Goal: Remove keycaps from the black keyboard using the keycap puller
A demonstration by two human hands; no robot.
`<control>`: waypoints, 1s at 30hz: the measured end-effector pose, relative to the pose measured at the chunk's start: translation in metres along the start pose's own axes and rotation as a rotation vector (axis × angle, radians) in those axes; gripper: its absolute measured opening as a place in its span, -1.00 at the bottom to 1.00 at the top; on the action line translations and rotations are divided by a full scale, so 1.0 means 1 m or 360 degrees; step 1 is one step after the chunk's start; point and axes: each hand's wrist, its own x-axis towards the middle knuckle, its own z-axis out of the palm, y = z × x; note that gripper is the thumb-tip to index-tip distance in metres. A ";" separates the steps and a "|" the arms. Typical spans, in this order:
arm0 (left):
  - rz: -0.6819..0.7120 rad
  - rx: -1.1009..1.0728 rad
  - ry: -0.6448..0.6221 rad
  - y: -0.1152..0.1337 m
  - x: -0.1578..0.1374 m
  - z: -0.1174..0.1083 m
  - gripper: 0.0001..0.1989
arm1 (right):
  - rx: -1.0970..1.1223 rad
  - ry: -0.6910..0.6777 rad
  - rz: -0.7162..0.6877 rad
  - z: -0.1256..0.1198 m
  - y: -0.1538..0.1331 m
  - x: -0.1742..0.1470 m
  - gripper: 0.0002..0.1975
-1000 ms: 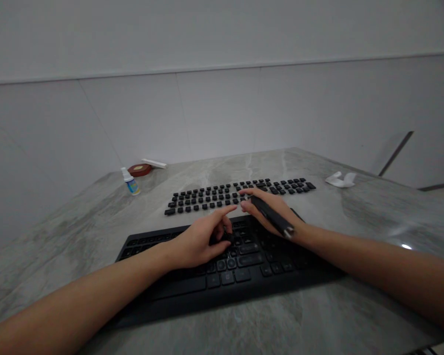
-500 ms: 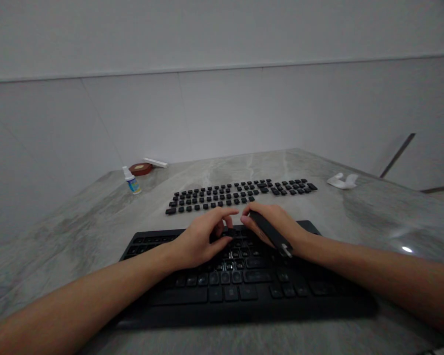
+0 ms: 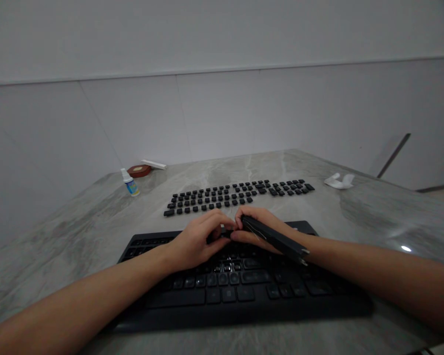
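Note:
A black keyboard (image 3: 187, 319) lies in front of me, with many of its keycaps off and the bare key sockets showing. Over its back edge, my left hand (image 3: 202, 239) has thumb and fingers closed on a small dark piece that looks like a keycap (image 3: 227, 233). The fingertips of my right hand (image 3: 257, 222) meet those of the left at this piece. Across the right palm lies a slim black tool (image 3: 276, 239) with two metal prongs at its near end, held in the closed hand. My fingers partly hide the piece.
Behind the keyboard, loose black keycaps (image 3: 207, 199) lie in rows on the grey marbled table (image 3: 52, 236). At the back left are a small spray bottle (image 3: 130, 185), a reddish-brown box (image 3: 139, 171) and a white strip (image 3: 154, 164). A crumpled white piece (image 3: 339, 181) lies at right.
My right hand has moved left, so its fingertips now meet my left hand's. The black tool has swung, its pronged end further right and lower. The left hand has barely moved.

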 end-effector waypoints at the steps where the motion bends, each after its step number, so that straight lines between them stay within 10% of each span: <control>1: 0.0008 -0.0006 -0.0012 0.000 0.000 0.000 -0.77 | 0.0013 -0.0008 0.0005 0.001 0.000 0.000 -0.75; 11: -0.0080 0.0018 -0.0131 0.001 -0.001 0.001 -0.51 | 0.0042 0.0164 -0.0084 -0.018 0.005 0.008 -0.81; 18: -0.0066 0.0016 -0.0183 0.005 0.000 -0.001 -0.65 | -0.0673 0.0171 0.0021 -0.067 0.062 0.025 -0.97; 30: 0.0040 0.0032 -0.0188 0.005 0.001 -0.001 -0.73 | -0.0897 0.0230 0.0023 -0.075 0.092 0.030 -0.99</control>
